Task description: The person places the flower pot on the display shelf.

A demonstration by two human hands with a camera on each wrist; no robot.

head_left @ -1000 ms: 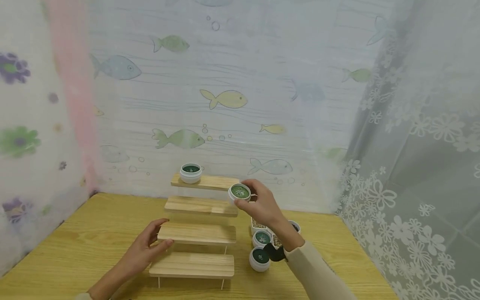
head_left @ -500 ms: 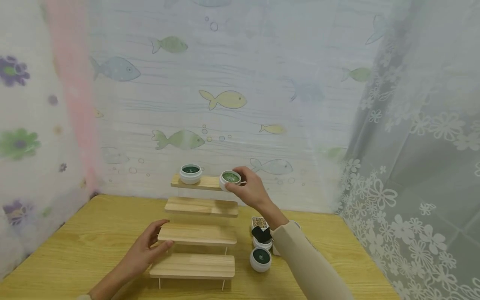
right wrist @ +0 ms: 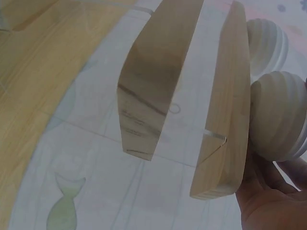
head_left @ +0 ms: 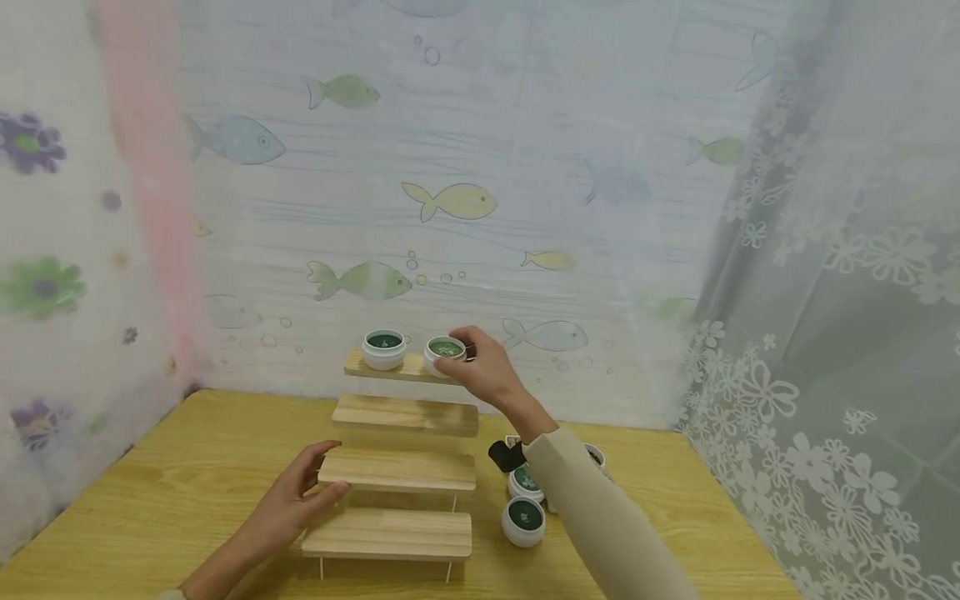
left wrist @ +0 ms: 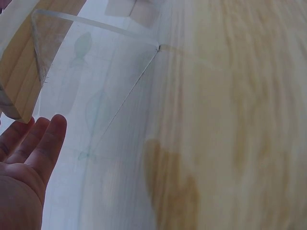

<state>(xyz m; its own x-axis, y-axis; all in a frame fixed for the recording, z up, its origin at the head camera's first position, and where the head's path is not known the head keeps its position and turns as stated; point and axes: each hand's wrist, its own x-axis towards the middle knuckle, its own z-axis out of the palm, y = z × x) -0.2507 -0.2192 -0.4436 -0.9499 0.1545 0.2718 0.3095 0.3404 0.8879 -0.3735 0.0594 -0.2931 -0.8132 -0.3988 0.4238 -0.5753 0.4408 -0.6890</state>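
A stepped display stand point(head_left: 401, 469) with wooden shelves and clear side supports stands on the table. My right hand point(head_left: 487, 371) holds a small white cup point(head_left: 444, 349) with a green top, thumb in front and fingers behind, at the right part of the top shelf point(head_left: 408, 372). In the right wrist view, the cup's ribbed side point(right wrist: 276, 117) sits right at the shelf board. A similar white cup point(head_left: 383, 351) with a dark green top stands to its left. My left hand point(head_left: 288, 502) grips the left end of the second shelf from the bottom, thumb at its front edge.
Right of the stand, a white cup point(head_left: 523, 522) with a dark green top stands before another similar cup point(head_left: 527, 481). More white containers are behind them, partly hidden by my right sleeve point(head_left: 592, 508). Fish-patterned curtain point(head_left: 450, 125) hangs behind the table point(head_left: 660, 483).
My right hand has carried the green-topped cup left and up, from beside the stand to the top shelf, near the other cup. My left hand stays at the shelf end.
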